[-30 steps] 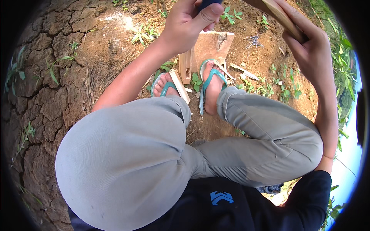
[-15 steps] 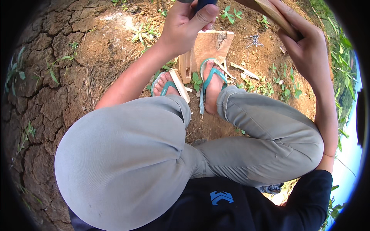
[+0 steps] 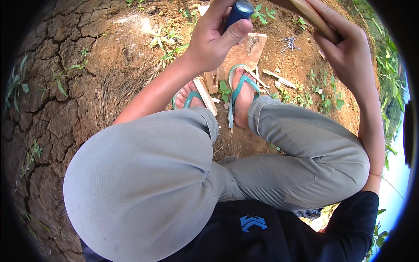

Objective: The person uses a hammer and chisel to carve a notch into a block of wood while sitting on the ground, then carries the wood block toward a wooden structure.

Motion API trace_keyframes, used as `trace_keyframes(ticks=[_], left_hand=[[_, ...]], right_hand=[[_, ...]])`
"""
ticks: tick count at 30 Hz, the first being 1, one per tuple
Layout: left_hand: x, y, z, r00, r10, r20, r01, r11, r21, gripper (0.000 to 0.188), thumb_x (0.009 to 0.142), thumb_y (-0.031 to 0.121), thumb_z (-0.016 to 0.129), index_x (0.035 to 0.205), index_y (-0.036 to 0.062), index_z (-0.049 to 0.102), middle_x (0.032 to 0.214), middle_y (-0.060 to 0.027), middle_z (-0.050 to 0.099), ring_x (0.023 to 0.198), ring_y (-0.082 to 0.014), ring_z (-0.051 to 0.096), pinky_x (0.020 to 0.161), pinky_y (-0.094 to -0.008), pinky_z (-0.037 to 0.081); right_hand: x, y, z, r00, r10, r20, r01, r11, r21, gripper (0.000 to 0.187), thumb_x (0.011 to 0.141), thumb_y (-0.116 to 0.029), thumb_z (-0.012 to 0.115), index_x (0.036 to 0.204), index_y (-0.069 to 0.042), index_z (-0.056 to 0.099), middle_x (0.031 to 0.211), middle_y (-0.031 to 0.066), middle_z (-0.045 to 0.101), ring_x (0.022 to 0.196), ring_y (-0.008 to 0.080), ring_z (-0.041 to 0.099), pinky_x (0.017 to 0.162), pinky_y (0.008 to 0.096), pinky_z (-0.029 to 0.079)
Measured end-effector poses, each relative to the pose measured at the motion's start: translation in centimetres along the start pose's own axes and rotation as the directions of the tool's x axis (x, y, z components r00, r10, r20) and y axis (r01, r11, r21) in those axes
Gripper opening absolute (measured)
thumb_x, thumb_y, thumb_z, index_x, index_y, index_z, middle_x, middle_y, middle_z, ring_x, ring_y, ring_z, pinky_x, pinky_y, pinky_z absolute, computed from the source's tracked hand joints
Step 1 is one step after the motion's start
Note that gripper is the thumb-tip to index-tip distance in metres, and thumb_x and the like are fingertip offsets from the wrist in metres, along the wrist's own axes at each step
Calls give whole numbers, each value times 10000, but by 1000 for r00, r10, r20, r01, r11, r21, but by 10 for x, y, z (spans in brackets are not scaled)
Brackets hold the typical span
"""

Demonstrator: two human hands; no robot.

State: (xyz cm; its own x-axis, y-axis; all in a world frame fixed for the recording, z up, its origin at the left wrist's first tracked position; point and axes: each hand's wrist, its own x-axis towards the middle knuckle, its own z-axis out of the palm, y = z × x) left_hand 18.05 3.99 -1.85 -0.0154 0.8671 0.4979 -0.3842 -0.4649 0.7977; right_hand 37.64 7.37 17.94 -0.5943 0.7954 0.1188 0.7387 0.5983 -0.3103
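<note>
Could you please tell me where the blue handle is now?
In the head view, the blue handle is near the top edge, right of centre, gripped in the left hand, left of the wooden piece in the right hand.

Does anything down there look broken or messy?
Yes: the wooden board has a rough, dark patch near its top edge, unlike its smoother face. Beside it, what look like nails lie jumbled on the dirt.
</note>
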Motion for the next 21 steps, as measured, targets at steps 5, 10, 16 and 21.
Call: trace_keyframes(ticks=[5,10,16,21], left_hand=[[14,3,-11,999,-12,-42,11,1000,-25,424,1015,179,655,1363,135,416,865,-36,578,619,-86,517,537,-241,426],[17,4,-3,986,-92,-141,105,991,86,187,987,110,653,1126,72,535,765,-5,569,572,-65,517,498,-230,409],[34,25,-3,993,-77,-88,86,991,101,124,1001,90,615,971,72,496,669,-74,595,520,-141,586,463,-266,458],[40,28,4,991,-134,-25,133,991,-9,136,1008,98,624,948,75,504,585,-5,482,442,-77,427,389,-260,311]], right_hand=[[8,-7,-20,999,27,-27,-25,995,92,569,795,90,570,1353,4,639,748,17,597,624,61,530,562,251,432],[8,-19,-24,993,34,-110,-35,999,-8,587,796,88,567,1371,-9,637,719,-15,576,582,44,506,527,236,399],[10,-14,-30,994,-100,-37,101,995,27,570,801,57,599,1365,-22,636,785,70,630,690,89,550,638,272,462],[9,5,-40,995,-102,7,98,969,227,552,804,58,587,1346,-25,649,819,120,681,672,107,550,623,289,463]])
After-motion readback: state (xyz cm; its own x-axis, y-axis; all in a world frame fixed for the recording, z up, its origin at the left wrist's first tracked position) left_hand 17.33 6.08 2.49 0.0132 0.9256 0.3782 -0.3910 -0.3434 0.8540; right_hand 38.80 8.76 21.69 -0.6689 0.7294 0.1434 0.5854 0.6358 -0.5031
